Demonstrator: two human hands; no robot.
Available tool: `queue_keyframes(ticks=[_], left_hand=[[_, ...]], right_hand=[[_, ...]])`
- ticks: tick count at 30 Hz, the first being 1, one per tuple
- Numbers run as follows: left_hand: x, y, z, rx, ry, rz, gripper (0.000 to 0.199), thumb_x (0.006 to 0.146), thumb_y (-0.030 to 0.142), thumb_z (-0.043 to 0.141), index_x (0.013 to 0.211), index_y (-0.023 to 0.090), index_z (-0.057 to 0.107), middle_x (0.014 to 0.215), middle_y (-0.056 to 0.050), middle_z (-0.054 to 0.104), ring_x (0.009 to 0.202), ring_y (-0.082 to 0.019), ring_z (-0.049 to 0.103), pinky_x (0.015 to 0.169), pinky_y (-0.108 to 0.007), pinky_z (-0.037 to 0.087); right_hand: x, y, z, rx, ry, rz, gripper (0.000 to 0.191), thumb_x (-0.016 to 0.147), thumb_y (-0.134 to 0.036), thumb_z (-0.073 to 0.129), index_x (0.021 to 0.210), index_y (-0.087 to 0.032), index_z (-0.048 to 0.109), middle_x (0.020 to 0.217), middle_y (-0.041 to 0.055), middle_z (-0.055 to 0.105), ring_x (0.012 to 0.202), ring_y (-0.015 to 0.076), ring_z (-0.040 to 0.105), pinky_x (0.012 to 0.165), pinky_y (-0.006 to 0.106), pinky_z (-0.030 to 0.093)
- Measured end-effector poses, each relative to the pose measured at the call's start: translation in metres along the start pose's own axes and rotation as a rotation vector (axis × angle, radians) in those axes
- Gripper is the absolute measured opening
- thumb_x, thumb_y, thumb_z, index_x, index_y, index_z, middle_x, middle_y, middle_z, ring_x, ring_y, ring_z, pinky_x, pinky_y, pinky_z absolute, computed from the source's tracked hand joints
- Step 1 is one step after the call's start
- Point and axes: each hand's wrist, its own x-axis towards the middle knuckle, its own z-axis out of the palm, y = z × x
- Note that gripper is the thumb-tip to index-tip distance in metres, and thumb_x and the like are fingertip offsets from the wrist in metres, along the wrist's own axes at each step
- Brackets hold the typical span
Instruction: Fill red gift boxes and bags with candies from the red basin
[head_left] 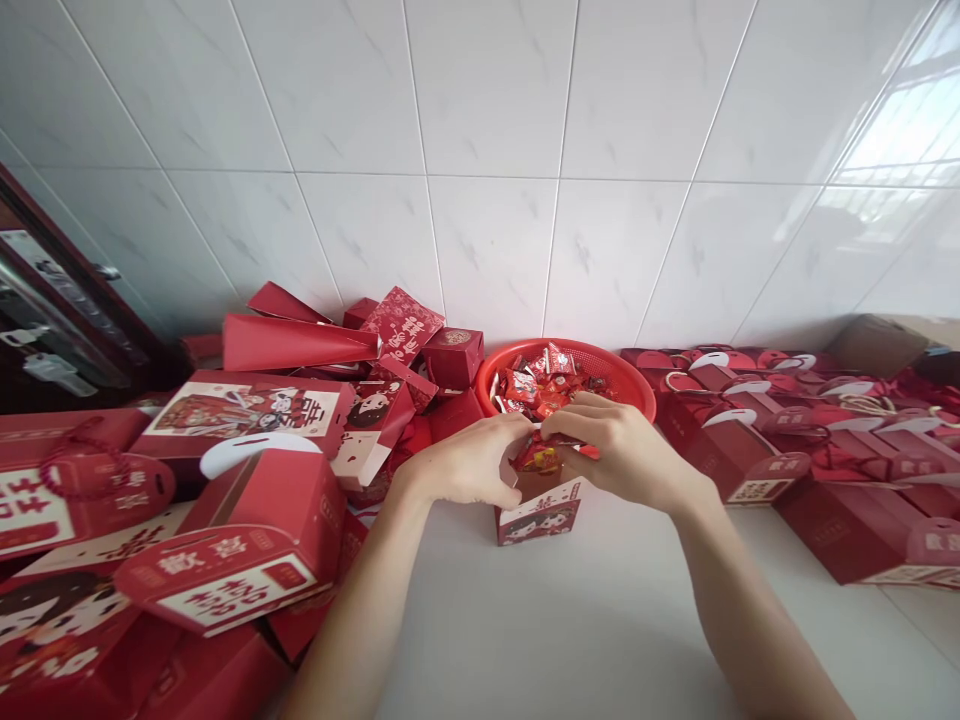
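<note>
A small red gift box with a printed front stands open at the top on the white table, and wrapped candies show inside it. My left hand is closed round the box's left side, its thumb over the near edge. Over the right side of the opening, my right hand has its fingers curled inward; whatever they pinch is mostly hidden. Right behind the box sits a round orange-red plastic basket holding many wrapped candies.
Red gift boxes and folded cartons are heaped on the left, some with handle tops. Rows of closed red boxes stand on the right. A tiled wall rises behind. A cardboard box is at the far right.
</note>
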Motion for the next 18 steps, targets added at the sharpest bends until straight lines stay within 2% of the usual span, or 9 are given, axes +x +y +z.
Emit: queue_keyframes(ticks=[3, 6, 8, 11, 14, 18], left_hand=[[0.000, -0.001, -0.001, 0.007, -0.018, -0.044, 0.042, 0.063, 0.016, 0.067, 0.105, 0.019, 0.059, 0.094, -0.002, 0.063, 0.075, -0.018, 0.060, 0.061, -0.026, 0.043], [0.000, -0.004, -0.001, 0.002, -0.029, -0.049, 0.053, 0.063, 0.017, 0.068, 0.115, 0.019, 0.059, 0.100, -0.003, 0.065, 0.079, -0.019, 0.062, 0.065, -0.026, 0.044], [0.000, -0.005, 0.000, -0.014, -0.029, -0.076, 0.064, 0.063, 0.018, 0.068, 0.125, 0.020, 0.057, 0.104, -0.004, 0.067, 0.081, -0.020, 0.064, 0.067, -0.027, 0.046], [-0.001, -0.005, 0.000, -0.035, -0.040, -0.090, 0.070, 0.063, 0.017, 0.068, 0.132, 0.022, 0.056, 0.114, -0.005, 0.068, 0.092, -0.024, 0.067, 0.073, -0.028, 0.048], [-0.001, -0.004, -0.001, -0.048, -0.052, -0.035, 0.072, 0.061, 0.014, 0.067, 0.132, 0.024, 0.058, 0.127, -0.006, 0.065, 0.108, -0.028, 0.064, 0.083, -0.030, 0.049], [-0.002, -0.004, 0.000, -0.047, -0.002, 0.005, 0.067, 0.064, 0.013, 0.065, 0.129, 0.024, 0.056, 0.125, -0.005, 0.065, 0.108, -0.027, 0.063, 0.087, -0.032, 0.048]], right_hand=[[0.002, -0.002, 0.003, 0.060, -0.034, 0.012, 0.019, 0.091, -0.007, 0.051, 0.093, -0.020, 0.065, 0.084, 0.0060, 0.066, 0.078, 0.0184, 0.060, 0.063, 0.027, 0.045], [0.000, -0.002, -0.002, 0.175, 0.026, 0.064, 0.015, 0.094, -0.013, 0.054, 0.098, -0.020, 0.066, 0.095, 0.0080, 0.066, 0.081, 0.0179, 0.062, 0.065, 0.027, 0.048], [-0.002, -0.002, -0.006, 0.217, 0.046, 0.091, 0.013, 0.094, -0.016, 0.056, 0.100, -0.020, 0.067, 0.094, 0.0076, 0.067, 0.078, 0.0171, 0.062, 0.064, 0.027, 0.048], [-0.002, -0.001, -0.008, 0.249, -0.014, 0.099, 0.012, 0.093, -0.017, 0.058, 0.099, -0.021, 0.069, 0.086, 0.0049, 0.068, 0.071, 0.0159, 0.060, 0.062, 0.027, 0.047], [0.001, -0.001, -0.006, 0.311, -0.066, 0.135, 0.014, 0.090, -0.016, 0.061, 0.102, -0.021, 0.068, 0.083, 0.0026, 0.070, 0.068, 0.0146, 0.060, 0.061, 0.025, 0.046], [0.003, 0.000, -0.004, 0.387, -0.069, 0.156, 0.016, 0.089, -0.019, 0.063, 0.104, -0.020, 0.068, 0.083, 0.0024, 0.071, 0.066, 0.0143, 0.061, 0.061, 0.025, 0.048]])
